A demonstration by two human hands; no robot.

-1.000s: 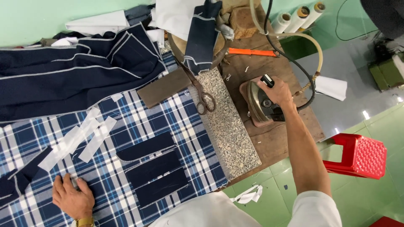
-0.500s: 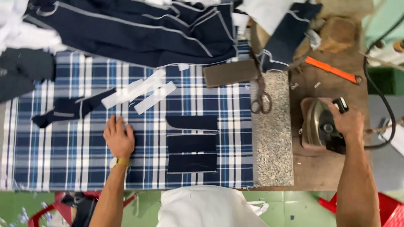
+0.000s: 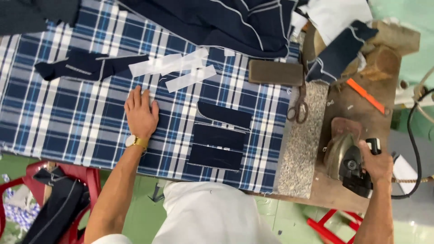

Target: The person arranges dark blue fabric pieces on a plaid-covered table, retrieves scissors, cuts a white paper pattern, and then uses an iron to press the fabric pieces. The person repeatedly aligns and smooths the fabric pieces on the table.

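The left hand [image 3: 141, 114] lies flat, fingers spread, on the plaid cloth [image 3: 68, 122], while the right hand [image 3: 377, 162] clamps around the iron [image 3: 348, 162] handle.

I see three fabric pieces [image 3: 219, 135] on the plaid cloth [image 3: 68, 122], scissors [image 3: 298, 108] right of them, iron [image 3: 346, 158] farther right.

Scissors [image 3: 298, 107] at two o'clock beside speckled stone slab [image 3: 300, 149]. Orange marker [image 3: 365, 96] further right. White strips [image 3: 174, 68] at twelve. Red stool [image 3: 68, 174] at eight.
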